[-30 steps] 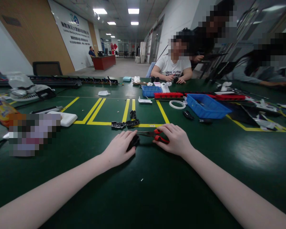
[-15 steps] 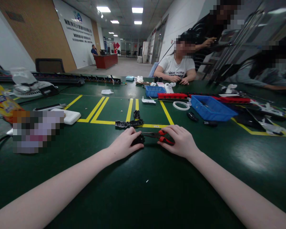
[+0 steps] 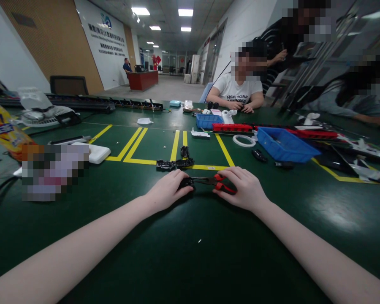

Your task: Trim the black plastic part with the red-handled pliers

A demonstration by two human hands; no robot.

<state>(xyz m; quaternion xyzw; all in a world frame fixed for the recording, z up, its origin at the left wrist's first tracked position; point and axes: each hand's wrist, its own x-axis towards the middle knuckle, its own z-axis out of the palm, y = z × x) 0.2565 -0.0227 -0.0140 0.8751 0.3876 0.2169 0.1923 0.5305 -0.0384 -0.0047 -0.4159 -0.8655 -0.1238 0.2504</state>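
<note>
My left hand (image 3: 169, 188) is closed on a small black part (image 3: 186, 183), which its fingers partly hide. In my right hand (image 3: 243, 188) are pliers with red handles (image 3: 220, 181), their handles spread a little apart. The metal jaws point left and reach the black part at my left fingertips. Just beyond my left hand, a long black piece (image 3: 167, 165) lies on the green table (image 3: 190, 261), with a smaller black piece (image 3: 185, 152) behind its right end.
Blue trays (image 3: 285, 145) (image 3: 205, 121), a white ring (image 3: 244, 141) and red strips (image 3: 232, 127) lie at the right and back. A white box (image 3: 98, 153) and a yellow bag (image 3: 8, 131) are left. People are across the table.
The whole view has shifted slightly, so the scene sits a little further right. Both hands keep their hold, and the plier jaws now appear closer together at the black part.
</note>
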